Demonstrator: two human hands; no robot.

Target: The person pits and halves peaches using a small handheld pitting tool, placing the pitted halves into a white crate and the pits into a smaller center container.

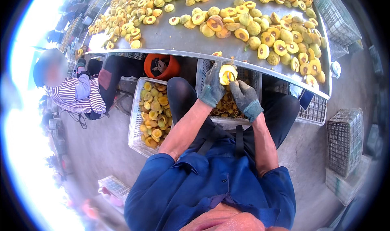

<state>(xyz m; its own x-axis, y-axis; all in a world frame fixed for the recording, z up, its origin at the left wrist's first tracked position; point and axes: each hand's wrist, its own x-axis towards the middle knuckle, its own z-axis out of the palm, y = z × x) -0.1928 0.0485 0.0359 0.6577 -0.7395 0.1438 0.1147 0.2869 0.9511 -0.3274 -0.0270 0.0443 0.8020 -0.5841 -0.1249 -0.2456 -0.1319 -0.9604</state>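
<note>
My left hand (212,84), in a grey-green work glove, holds a yellow halved stone fruit (226,73) just off the near edge of the metal table (189,45). Close against the fruit's cut face is my right hand (243,96), gloved alike, its fingers pinched on a small curved metal tool (230,76) whose handle is hidden. Below both hands, between my knees, a plastic crate (203,67) holds brown and yellow fruit pieces. Many halved fruits (280,47) lie heaped on the table, some with brown centres facing up.
A white crate (133,124) of fruit halves stands beside my left knee. Behind it is an orange bucket (175,67). A co-worker (79,90) sits at the far left. Stacked crates (344,142) stand on the right. A phone (306,100) lies near my right knee.
</note>
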